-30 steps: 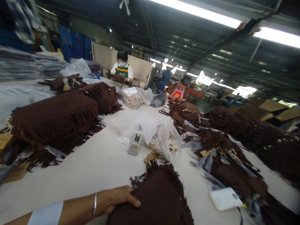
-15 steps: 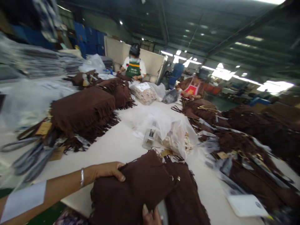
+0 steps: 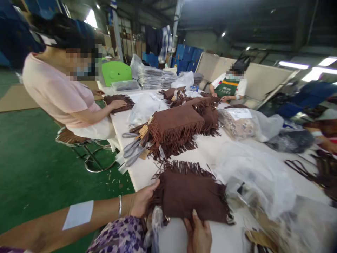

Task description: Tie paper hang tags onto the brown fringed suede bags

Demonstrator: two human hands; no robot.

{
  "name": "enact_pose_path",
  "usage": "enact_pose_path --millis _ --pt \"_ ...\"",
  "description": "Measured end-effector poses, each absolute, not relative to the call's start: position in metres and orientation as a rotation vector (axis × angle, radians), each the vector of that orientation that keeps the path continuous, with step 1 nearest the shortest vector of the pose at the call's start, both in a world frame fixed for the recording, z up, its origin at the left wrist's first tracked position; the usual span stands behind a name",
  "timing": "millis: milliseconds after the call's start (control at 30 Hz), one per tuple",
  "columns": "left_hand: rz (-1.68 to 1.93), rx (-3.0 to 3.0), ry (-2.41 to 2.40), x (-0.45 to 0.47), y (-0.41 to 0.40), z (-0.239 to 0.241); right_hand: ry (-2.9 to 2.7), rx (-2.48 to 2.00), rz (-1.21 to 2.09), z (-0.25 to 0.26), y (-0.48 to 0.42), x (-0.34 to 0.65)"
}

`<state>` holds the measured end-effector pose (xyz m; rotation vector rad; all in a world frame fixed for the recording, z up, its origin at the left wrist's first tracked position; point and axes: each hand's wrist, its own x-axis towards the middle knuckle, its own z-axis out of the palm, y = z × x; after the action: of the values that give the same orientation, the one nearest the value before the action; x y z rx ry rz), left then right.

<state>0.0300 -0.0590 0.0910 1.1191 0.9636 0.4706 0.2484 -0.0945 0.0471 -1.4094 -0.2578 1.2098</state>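
A dark brown fringed bag (image 3: 193,195) is held just over the near edge of the white table, its fringe pointing away from me. My left hand (image 3: 144,202) grips its left end, the thumb on top and the other fingers hidden beneath. At the near edge my right hand (image 3: 198,230) pinches the bag, with fingertips against its front face. Below the bag's left corner hangs a clear plastic-wrapped strap (image 3: 157,219). Just beyond lies a stack of similar brown fringed bags (image 3: 179,121) with tags and grey wrist straps.
On the right, clear plastic bags (image 3: 258,175) cover part of the white table (image 3: 137,172). A co-worker in pink (image 3: 60,91) sits at the left, a hand on another fringed bag. Another person in a green apron (image 3: 228,88) works at the far side. A stool (image 3: 92,151) stands left.
The view has swung left, bringing the co-worker in pink into sight. The held bag has turned so its fringe faces away; the second brown bag beside it is out of view.
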Motion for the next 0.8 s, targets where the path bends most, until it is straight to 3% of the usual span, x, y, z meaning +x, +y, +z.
enact_pose_path --millis 167,333,500,667,800 --pt "0.404 0.488 0.528 0.034 -0.056 0.101 -0.359 -1.357 1.192 0.059 -0.067 0.246" --pt "0.295 0.442 0.488 0.032 -0.062 0.094 -0.323 -1.375 1.103 0.052 -0.034 0.251" --pt "0.241 0.753 0.835 -0.002 -0.056 0.086 -0.341 -1.412 1.135 0.041 -0.022 0.26" --pt "0.015 1.276 1.16 -0.061 -0.043 0.113 -0.402 -1.457 1.24 0.043 -0.022 0.256" --pt "0.032 1.766 1.403 -0.087 -0.045 0.128 -0.454 -1.529 1.288 0.041 -0.015 0.245"
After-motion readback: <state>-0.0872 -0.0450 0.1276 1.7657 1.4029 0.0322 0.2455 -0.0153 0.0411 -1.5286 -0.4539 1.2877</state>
